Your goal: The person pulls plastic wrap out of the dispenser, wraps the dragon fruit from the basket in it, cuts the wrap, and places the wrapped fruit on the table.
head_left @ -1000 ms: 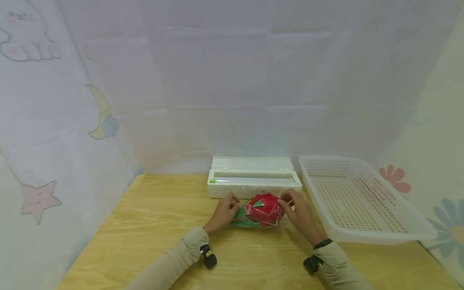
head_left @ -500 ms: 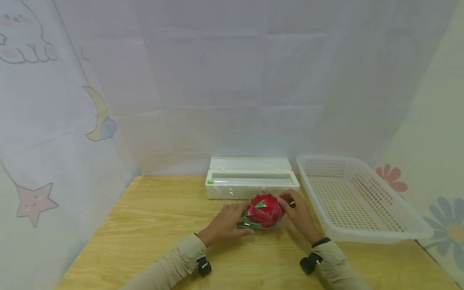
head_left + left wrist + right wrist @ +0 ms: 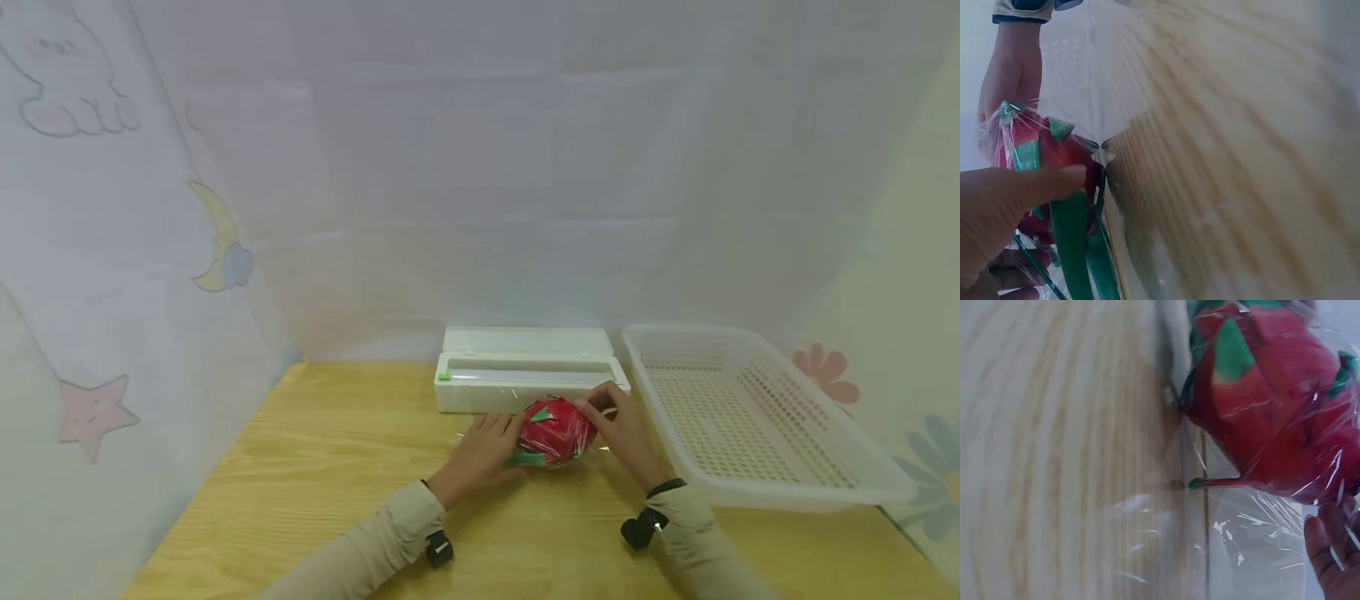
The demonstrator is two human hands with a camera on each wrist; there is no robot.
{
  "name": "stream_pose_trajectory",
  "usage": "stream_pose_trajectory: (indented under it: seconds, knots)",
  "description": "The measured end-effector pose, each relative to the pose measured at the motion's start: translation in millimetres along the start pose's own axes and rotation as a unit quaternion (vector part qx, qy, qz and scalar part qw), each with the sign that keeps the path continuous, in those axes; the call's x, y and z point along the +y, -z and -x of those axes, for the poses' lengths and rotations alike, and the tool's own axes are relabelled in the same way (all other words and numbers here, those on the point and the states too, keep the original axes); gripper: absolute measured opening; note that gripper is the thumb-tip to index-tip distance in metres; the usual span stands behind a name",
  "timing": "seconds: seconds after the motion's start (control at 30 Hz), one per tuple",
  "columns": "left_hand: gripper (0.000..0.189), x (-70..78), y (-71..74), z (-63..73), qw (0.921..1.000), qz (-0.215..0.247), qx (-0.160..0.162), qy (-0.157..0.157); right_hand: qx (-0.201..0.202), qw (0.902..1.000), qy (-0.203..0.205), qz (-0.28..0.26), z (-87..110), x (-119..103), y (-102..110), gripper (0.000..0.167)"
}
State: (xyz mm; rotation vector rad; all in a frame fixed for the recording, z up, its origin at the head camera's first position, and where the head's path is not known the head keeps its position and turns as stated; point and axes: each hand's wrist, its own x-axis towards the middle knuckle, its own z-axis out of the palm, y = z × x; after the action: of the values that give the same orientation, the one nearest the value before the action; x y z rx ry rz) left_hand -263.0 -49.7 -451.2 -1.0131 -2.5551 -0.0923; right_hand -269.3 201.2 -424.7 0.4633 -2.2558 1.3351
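Observation:
A red dragon fruit [image 3: 557, 433] with green leaf scales lies on the wooden table, covered in clear cling film [image 3: 1241, 531]. My left hand [image 3: 483, 454] holds its leafy left end. In the left wrist view the thumb [image 3: 1054, 184] lies along the fruit and the other fingers curl on the far side, next to long green leaves [image 3: 1072, 244]. At the opposite end my right hand [image 3: 626, 429] pinches film between thumb and bent forefinger. Loose, creased film spreads below the fruit in the right wrist view.
Right behind the fruit stands a white cling film dispenser [image 3: 480, 400], lid [image 3: 528, 340] raised, with a green slide cutter [image 3: 445, 377] at its left end. A white plastic basket [image 3: 750, 492] sits to the right. Cloth walls [image 3: 465, 183] enclose the table [image 3: 337, 433].
My left hand has let go of the film at the left, spread out, and come against the fruit, covering more of its leaves. My right hand stays at the right end.

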Motion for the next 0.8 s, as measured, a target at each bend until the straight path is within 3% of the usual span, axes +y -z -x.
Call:
stream_pose_trajectory:
  seconds: [0.1,0.2,0.3,0.37,0.47,0.57,0.7,0.8]
  knots:
    - [0.084,1.7,-2.3,-1.9,0.9999,-0.011,0.004,0.004,0.031,0.9962,0.074,0.035,2.4,11,-1,0.009]
    - [0.081,0.4,-3.8,-1.0,0.9999,-0.012,0.005,0.007,0.047,0.9861,0.147,0.062,6.6,29,2,0.016]
    - [0.079,-2.2,-3.9,-0.5,0.9999,-0.006,0.006,0.006,0.067,0.9751,0.189,0.095,16.5,23,9,0.029]
    - [0.079,-2.0,-3.2,0.1,1.0,0.004,0.006,0.005,0.083,0.9692,0.194,0.126,27.6,15,15,0.034]
    - [0.078,-2.8,-1.8,-0.7,0.9998,0.017,0.008,0.005,0.091,0.9663,0.167,0.174,42.6,4,19,0.031]
    - [0.077,-3.9,-0.3,-1.9,0.9996,0.024,0.005,0.012,0.072,0.975,0.095,0.188,50.3,-4,20,0.024]
    - [0.076,-3.9,0.3,-2.5,0.9995,0.025,-0.001,0.018,0.05,0.9867,0.007,0.154,49.0,-6,18,0.012]
    - [0.075,-2.0,-0.5,-1.3,0.9995,0.026,-0.006,0.016,0.061,0.9916,-0.004,0.114,47.0,-3,15,0.008]
